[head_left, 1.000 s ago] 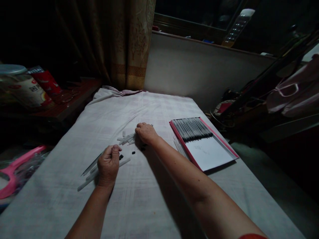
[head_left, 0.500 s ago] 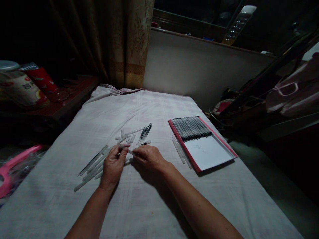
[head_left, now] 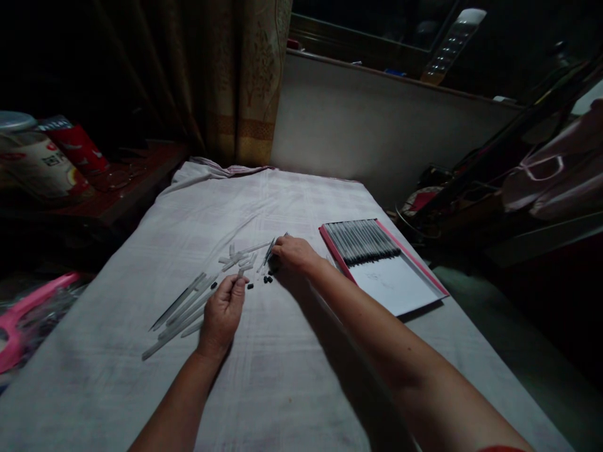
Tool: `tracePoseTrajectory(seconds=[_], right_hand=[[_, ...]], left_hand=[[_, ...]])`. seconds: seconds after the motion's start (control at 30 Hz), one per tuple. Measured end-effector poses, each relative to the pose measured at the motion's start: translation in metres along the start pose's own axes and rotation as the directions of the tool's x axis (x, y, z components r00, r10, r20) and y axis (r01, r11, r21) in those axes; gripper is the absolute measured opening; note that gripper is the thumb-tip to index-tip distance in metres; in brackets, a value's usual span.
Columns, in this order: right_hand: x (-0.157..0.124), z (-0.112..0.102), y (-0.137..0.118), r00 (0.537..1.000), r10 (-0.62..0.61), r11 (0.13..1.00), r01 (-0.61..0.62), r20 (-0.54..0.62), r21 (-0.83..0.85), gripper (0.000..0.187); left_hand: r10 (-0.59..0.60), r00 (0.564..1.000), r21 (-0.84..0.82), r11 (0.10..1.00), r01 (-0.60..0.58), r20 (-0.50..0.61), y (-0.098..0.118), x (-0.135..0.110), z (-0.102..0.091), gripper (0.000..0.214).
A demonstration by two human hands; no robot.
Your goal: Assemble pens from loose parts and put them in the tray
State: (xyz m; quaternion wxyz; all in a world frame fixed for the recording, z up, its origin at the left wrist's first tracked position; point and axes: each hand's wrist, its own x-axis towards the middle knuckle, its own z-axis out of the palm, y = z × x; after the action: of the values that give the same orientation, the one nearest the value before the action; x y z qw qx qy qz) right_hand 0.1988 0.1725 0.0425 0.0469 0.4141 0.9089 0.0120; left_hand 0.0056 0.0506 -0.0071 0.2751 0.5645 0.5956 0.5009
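My left hand (head_left: 223,311) is closed in a pinch near the middle of the bed, with a short clear pen piece (head_left: 245,270) showing at its fingertips. Its exact shape is partly hidden. Farther out, my right hand (head_left: 294,252) has its fingers closed at the bunch of dark-tipped pen refills (head_left: 266,254); the fingertips are partly covered. Between the hands lie several small black plugs (head_left: 268,280). Short clear pen caps (head_left: 230,258) are heaped beyond my left hand. Long clear pen barrels (head_left: 183,311) lie to its left.
A red-edged box (head_left: 339,254) at right holds a row of black-ended clear pens (head_left: 362,242) above white paper (head_left: 396,285). Jars (head_left: 44,160) stand on a dark side table (head_left: 155,166) at left. A pink handle (head_left: 38,304) lies by the bed's left edge.
My right hand has left the piece that both hands held and moved up and right to the refills. My left hand has shifted slightly right. Small black plugs now show on the cloth.
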Motion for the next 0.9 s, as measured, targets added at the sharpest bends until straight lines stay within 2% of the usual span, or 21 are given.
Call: tracePoseTrajectory(seconds=[0.2,0.37,0.5,0.57,0.6,0.63,0.67,0.7,0.73,0.77,0.8,0.83,0.9], right_hand=[[-0.001,-0.002,-0.001,0.989,-0.132,0.985,0.139,0.072,-0.098,0.029],[-0.004,0.006,0.001,0.983,-0.182,0.975,0.183,0.023,-0.125,0.026],[-0.012,0.011,0.003,0.982,-0.162,0.986,0.156,-0.1,-0.066,0.021],[-0.021,0.013,0.002,0.956,-0.093,0.993,0.109,-0.279,0.043,0.017],[-0.026,0.014,0.001,0.915,-0.023,0.987,0.084,-0.403,0.134,0.015],[-0.032,0.014,-0.002,0.846,0.083,0.965,0.065,-0.527,0.256,0.013],[-0.038,0.014,-0.005,0.748,0.224,0.913,0.063,-0.624,0.403,0.011],[-0.045,0.015,-0.009,0.637,0.387,0.824,0.086,-0.667,0.56,0.01],[-0.051,0.015,-0.013,0.536,0.547,0.698,0.132,-0.643,0.704,0.012],[-0.056,0.015,-0.018,0.463,0.678,0.553,0.192,-0.571,0.811,0.017],[-0.061,0.016,-0.022,0.42,0.772,0.408,0.248,-0.477,0.879,0.022],[-0.065,0.016,-0.027,0.403,0.832,0.278,0.294,-0.382,0.915,0.026],[-0.071,0.017,-0.035,0.406,0.881,0.1,0.343,-0.243,0.934,0.031]], left_hand=[[0.038,0.995,0.096,0.994,-0.046,0.09,0.001,-0.001,0.001,0.039],[0.089,0.991,0.146,0.984,-0.103,0.1,0.001,-0.003,0.003,0.037],[0.154,0.984,0.159,0.973,-0.167,0.09,0.0,-0.003,0.004,0.037],[0.196,0.977,0.168,0.964,-0.208,0.087,0.001,-0.004,0.005,0.036],[0.218,0.972,0.175,0.957,-0.231,0.089,0.002,-0.004,0.005,0.037],[0.242,0.966,0.182,0.95,-0.255,0.093,0.002,-0.005,0.005,0.036],[0.268,0.958,0.187,0.941,-0.283,0.101,0.003,-0.006,0.005,0.036],[0.297,0.948,0.188,0.931,-0.314,0.112,0.004,-0.007,0.005,0.036],[0.327,0.937,0.186,0.92,-0.346,0.126,0.004,-0.008,0.006,0.036],[0.354,0.925,0.184,0.909,-0.375,0.139,0.005,-0.009,0.006,0.035],[0.375,0.915,0.183,0.899,-0.398,0.149,0.005,-0.01,0.007,0.034],[0.388,0.908,0.187,0.891,-0.413,0.16,0.005,-0.01,0.007,0.033],[0.398,0.9,0.204,0.88,-0.43,0.179,0.006,-0.012,0.009,0.033]])
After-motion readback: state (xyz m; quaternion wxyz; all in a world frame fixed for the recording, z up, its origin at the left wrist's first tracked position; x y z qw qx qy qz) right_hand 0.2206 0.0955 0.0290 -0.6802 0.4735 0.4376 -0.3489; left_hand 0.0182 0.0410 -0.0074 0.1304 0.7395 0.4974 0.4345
